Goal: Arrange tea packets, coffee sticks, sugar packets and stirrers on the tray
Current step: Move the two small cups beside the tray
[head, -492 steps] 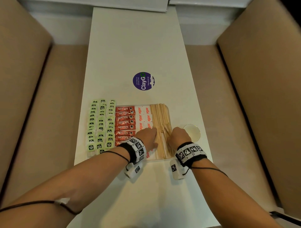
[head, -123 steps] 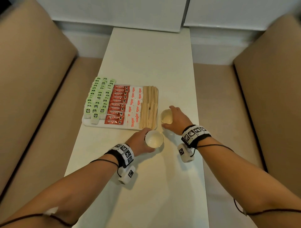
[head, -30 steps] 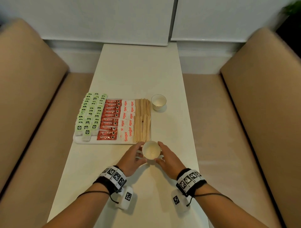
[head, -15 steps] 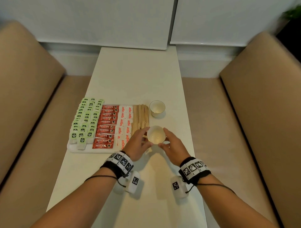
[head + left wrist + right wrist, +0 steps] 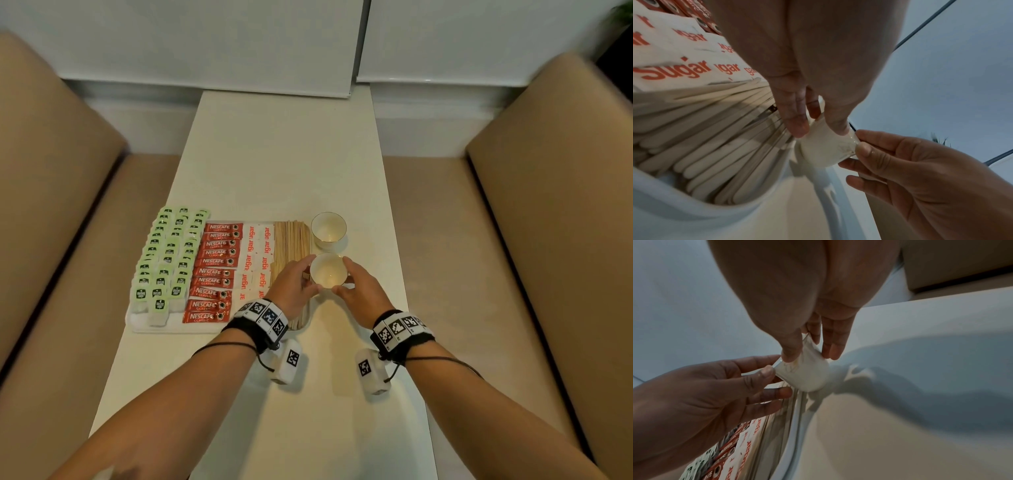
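The white tray (image 5: pixel 178 329) holds rows of green tea packets (image 5: pixel 168 253), red coffee sticks (image 5: pixel 214 270), white sugar packets (image 5: pixel 255 263) and wooden stirrers (image 5: pixel 291 240). A small white cup (image 5: pixel 328 270) stands at the tray's right edge. My left hand (image 5: pixel 294 284) pinches it from the left and my right hand (image 5: pixel 358 287) from the right. In the left wrist view the fingertips (image 5: pixel 797 128) touch the cup (image 5: pixel 824 146) beside the stirrers (image 5: pixel 715 129). The right wrist view shows the cup (image 5: pixel 805 371) held between both hands.
A second small white cup (image 5: pixel 328 228) stands just beyond the held one, next to the tray's far right corner. The white table (image 5: pixel 281 164) runs on to the wall. Beige bench seats (image 5: pixel 513 222) flank it on both sides.
Both hands have carried the cup forward along the tray's right side, from near the tray's front corner to just behind the other cup.
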`<state>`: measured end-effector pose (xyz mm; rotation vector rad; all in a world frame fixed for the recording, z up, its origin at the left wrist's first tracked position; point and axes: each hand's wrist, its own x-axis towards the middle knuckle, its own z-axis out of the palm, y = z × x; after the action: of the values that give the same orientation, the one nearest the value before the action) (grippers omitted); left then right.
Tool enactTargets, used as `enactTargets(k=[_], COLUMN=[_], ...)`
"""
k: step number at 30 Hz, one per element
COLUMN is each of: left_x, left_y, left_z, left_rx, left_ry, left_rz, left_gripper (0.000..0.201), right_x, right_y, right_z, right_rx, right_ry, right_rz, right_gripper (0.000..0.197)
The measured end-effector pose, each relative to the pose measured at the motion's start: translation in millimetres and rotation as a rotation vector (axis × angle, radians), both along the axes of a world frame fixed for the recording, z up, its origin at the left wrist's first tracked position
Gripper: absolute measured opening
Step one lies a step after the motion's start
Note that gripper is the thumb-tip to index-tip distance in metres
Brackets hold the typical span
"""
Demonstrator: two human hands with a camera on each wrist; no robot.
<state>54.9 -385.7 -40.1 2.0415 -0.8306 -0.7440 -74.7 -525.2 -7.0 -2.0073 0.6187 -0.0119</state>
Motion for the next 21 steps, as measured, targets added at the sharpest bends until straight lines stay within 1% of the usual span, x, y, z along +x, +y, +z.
enactTargets(k=[5,11,21], left_x=[3.9,11.2,11.4], left_y=[-6.3,-12.8,-16.0], left_z=[1.8,-3.8,5.8], left_rx=[-0.05,-0.005,-0.054], left_ry=[0.039,0.024,0.04], left_rz=[0.008,0.0,-0.008], left_gripper=[0.056,0.06,0.055], right_x=[6.5,10.1,15.0], right_y=[-5.1,-11.3,-13.2], right_z=[-2.1,-6.9,-13.2], right_rx=[0.006,0.003,-0.009], right_ry=[-0.013,-0.026,-0.037], right_rz=[-0.006,-0.005,-0.017], right_gripper=[0.047,0.046,0.045])
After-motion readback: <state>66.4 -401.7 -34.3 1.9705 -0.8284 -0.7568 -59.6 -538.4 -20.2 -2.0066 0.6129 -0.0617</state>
